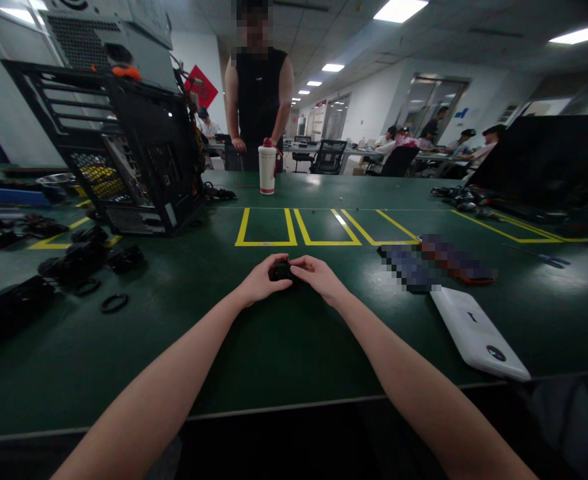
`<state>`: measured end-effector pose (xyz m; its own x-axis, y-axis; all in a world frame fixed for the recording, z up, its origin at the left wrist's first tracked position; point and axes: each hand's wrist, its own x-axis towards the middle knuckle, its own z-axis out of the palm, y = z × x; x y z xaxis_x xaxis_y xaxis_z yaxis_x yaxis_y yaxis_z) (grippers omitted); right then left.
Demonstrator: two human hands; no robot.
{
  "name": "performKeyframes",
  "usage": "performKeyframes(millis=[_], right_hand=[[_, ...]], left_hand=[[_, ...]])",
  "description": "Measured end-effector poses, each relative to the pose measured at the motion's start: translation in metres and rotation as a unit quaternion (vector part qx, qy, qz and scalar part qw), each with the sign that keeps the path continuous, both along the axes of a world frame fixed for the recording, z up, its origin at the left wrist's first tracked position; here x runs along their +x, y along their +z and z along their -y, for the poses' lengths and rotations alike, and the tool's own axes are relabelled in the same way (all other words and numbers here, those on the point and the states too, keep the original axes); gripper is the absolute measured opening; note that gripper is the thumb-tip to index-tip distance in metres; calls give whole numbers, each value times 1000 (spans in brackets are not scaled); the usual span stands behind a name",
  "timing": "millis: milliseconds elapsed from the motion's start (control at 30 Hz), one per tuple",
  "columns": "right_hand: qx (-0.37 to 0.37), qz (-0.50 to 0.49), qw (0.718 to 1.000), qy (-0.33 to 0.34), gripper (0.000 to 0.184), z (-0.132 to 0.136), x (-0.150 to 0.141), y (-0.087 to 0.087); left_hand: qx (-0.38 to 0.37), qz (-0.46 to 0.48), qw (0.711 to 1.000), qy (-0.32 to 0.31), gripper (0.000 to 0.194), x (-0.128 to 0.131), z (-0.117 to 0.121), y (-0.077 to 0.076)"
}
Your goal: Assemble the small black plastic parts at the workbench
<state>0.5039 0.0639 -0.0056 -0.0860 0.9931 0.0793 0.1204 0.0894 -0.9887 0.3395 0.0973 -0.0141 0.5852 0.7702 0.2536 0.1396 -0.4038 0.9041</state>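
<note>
Both hands meet over the green table [294,347], near its middle. Between them is a small, dark, blocky black part [281,270]; its exact kind cannot be made out. My left hand [264,280] curls around its left side, thumb in front and fingers behind. With thumb and fingertips together, my right hand [317,275] pinches the part's right edge. The fingers hide much of it. Off to the left lie a black ring [115,303] and several black parts [77,257] that look like camera or lens pieces.
An open computer case [139,153] stands at the left. Yellow tape outlines [267,244] mark the table ahead, behind them a white cup [267,170]. Phones and a white device [479,333] lie right, near a screwdriver [549,259]. A person [259,93] stands across the table.
</note>
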Motion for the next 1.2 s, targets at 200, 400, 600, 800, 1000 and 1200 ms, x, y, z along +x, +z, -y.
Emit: performKeyframes(millis=[200,400,600,800,1000,1200], right_hand=[[-36,-71,997,24,39,3,0,5],[-60,-19,997,36,39,7,0,9],[-26,-14,999,29,25,4,2,7],[-26,-52,997,53,36,1,4,4],[-5,-25,1000,19,30,2,1,2],[-11,29,1000,4,32,-2,0,-1]], left_hand=[[-3,-3,1000,2,58,-1,0,1],[-2,-11,1000,7,59,-2,0,1],[1,-9,1000,5,58,-1,1,3],[-1,-9,1000,7,59,-1,1,1],[3,-8,1000,8,59,-1,0,0],[-6,-10,1000,6,59,-1,2,3]])
